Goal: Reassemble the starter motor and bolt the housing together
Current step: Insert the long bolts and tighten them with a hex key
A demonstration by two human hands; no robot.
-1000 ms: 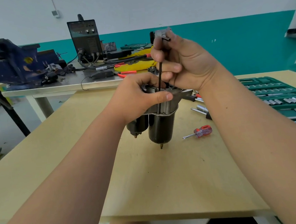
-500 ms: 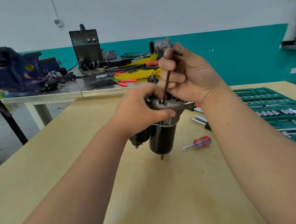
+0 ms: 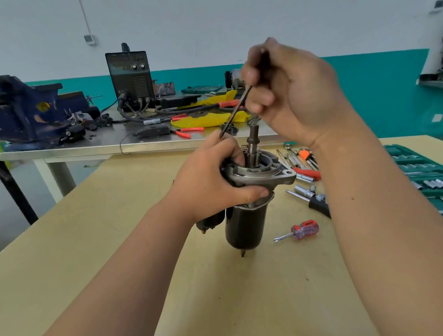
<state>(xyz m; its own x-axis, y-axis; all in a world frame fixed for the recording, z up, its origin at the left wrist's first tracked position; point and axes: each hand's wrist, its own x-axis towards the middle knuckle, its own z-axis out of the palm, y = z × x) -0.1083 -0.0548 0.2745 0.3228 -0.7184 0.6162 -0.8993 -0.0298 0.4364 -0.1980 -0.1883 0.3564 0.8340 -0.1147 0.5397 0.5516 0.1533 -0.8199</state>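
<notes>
Head view shows the left hand (image 3: 211, 187) gripping the starter motor (image 3: 247, 225), upright on the wooden table (image 3: 72, 236), while the right hand (image 3: 291, 93) pinches a thin dark rod (image 3: 235, 111) tilted above it.

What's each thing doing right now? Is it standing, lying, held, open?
Starter motor: upright, gripped by the left hand.
Hex key: tilted, held in the right hand, tip outside the motor.
Screwdriver: lying flat on the table.
Socket case: open.
</notes>
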